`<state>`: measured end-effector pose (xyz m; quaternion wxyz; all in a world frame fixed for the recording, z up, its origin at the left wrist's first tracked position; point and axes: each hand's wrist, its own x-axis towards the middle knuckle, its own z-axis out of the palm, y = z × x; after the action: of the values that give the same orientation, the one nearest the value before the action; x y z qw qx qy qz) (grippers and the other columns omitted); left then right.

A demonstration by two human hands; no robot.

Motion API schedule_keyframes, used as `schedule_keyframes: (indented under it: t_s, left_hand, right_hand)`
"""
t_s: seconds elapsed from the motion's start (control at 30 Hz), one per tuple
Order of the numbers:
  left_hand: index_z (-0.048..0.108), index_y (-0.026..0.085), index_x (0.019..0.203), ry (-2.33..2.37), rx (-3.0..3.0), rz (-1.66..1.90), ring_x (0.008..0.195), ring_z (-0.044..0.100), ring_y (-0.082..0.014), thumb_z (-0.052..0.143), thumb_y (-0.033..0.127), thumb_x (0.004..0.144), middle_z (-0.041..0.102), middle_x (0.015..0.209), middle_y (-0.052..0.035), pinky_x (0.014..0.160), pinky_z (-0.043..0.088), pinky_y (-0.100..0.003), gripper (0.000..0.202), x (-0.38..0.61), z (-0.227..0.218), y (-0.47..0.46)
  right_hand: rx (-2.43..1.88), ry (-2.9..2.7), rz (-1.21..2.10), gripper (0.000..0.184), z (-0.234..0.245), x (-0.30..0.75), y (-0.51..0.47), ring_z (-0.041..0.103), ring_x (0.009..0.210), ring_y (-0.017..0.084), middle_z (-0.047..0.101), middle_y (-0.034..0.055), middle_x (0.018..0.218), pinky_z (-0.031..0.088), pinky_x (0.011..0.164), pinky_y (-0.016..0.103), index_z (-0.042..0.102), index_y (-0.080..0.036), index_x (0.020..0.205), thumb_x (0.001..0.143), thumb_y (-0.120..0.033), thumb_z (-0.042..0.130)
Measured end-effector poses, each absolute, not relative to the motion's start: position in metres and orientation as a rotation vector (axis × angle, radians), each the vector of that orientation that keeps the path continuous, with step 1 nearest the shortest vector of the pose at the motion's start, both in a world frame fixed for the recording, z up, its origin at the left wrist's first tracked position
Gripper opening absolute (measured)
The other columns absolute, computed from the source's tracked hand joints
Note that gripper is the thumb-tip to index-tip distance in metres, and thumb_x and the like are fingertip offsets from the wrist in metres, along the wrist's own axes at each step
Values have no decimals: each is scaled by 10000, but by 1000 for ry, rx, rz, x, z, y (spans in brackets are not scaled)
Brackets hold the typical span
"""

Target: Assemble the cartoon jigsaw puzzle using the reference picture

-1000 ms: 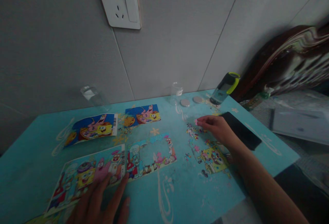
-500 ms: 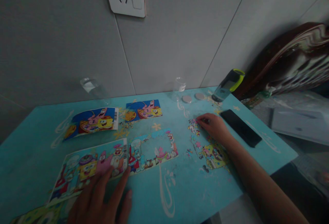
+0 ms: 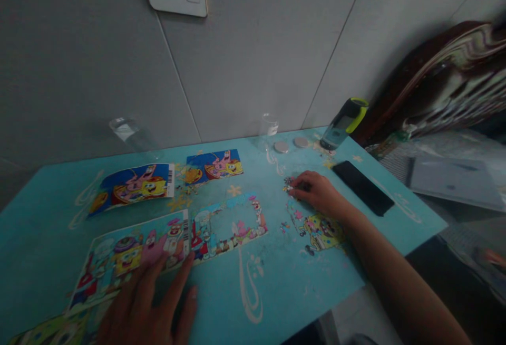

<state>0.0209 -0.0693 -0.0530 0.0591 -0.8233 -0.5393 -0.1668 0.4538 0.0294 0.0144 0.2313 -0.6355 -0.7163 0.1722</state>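
Observation:
My left hand (image 3: 148, 303) lies with fingers spread on the lower edge of a cartoon picture card (image 3: 130, 255). Beside that card is a partly assembled jigsaw puzzle (image 3: 209, 247), its border joined round an open middle. On the right, my right hand (image 3: 312, 189) has its fingers curled together over a small heap of loose puzzle pieces (image 3: 287, 185); which pieces it grips is hidden. More loose pieces (image 3: 297, 214) lie just below it. Near my right forearm is a yellow cartoon puzzle (image 3: 324, 231), partly covered by the arm.
Farther back lie a blue cartoon card (image 3: 136, 184) and a blue puzzle (image 3: 215, 167). Clear jars (image 3: 134, 135) (image 3: 269, 131), two round lids (image 3: 281, 147) and a dark bottle (image 3: 343, 123) stand toward the wall. A black phone (image 3: 362, 188) lies right of my hand.
My right hand has come down over the heap of loose pieces, covering more of them. The whole view has shifted slightly; my left hand stays on the card.

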Motion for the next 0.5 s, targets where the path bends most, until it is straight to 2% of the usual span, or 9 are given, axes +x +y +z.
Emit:
schedule_keyframes:
  t_s: [0.17,0.37,0.5]
  left_hand:
    - [608,280,1404,-1609,-2504,-498,1382,449,-431,546,425,925,485,1470,-157,1094,417,-646,504,21,-52,-69]
    - [555,324,1446,-1560,-2471,-588,1355,483,-422,572,424,906,480,1491,-146,1063,439,-640,550,17,-60,-65]
    - [558,324,1441,-1542,-2483,-580,1346,493,-425,588,422,896,475,1498,-150,1056,441,-636,554,15,-61,-64]
  right_hand:
    - [-1767,-1811,525,224,22,460,29,616,678,176,743,27,807,464,654,310,763,-224,940,932,-405,631]
    - [-1864,-1671,315,220,25,478,32,633,704,181,745,33,795,459,701,318,777,-208,920,900,-387,649]
    - [-1862,-1657,304,231,22,479,33,644,707,185,746,31,797,467,706,321,777,-211,928,903,-400,646]
